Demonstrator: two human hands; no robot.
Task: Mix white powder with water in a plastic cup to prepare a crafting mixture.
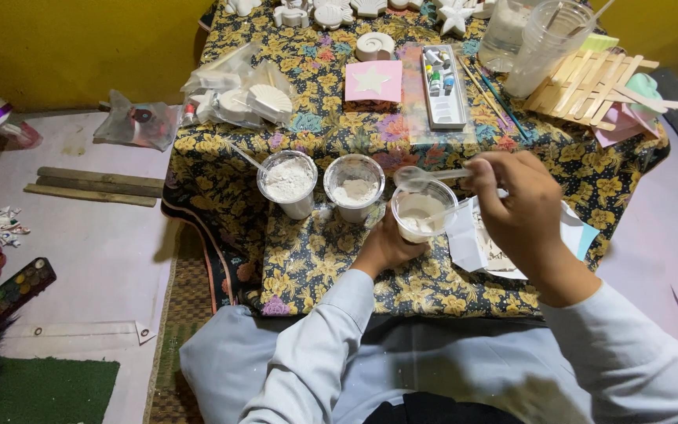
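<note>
— How are the two hands set?

— The left hand (386, 245) comes up from the lower middle, forearm in a pale grey sleeve, and wraps the near side of a clear plastic cup (423, 210). Its fingers are curled round the cup wall, mostly hidden behind it; the cup stands upright on the surface (331, 267), which is draped in a dark cloth with yellow flowers.

— And the other one?

— The right hand (518, 210) hangs over the cup's right side, wrist bent, back of the hand toward the camera. Its fingers are pressed together, pinching the handle of a clear plastic spoon (425, 177). The spoon lies nearly level, its bowl above the cup's far rim.

— What's in the cup?

— A whitish mix, low down. Just left of it stand two more clear cups of white powder: the middle cup (354, 187) and the left cup (288, 183), which has a spoon leaning in it.

— Anything under the right hand?

— White paper sheets (472, 239), touching the held cup's right side. Farther back lies a pink box (373, 82) with a white star.
</note>
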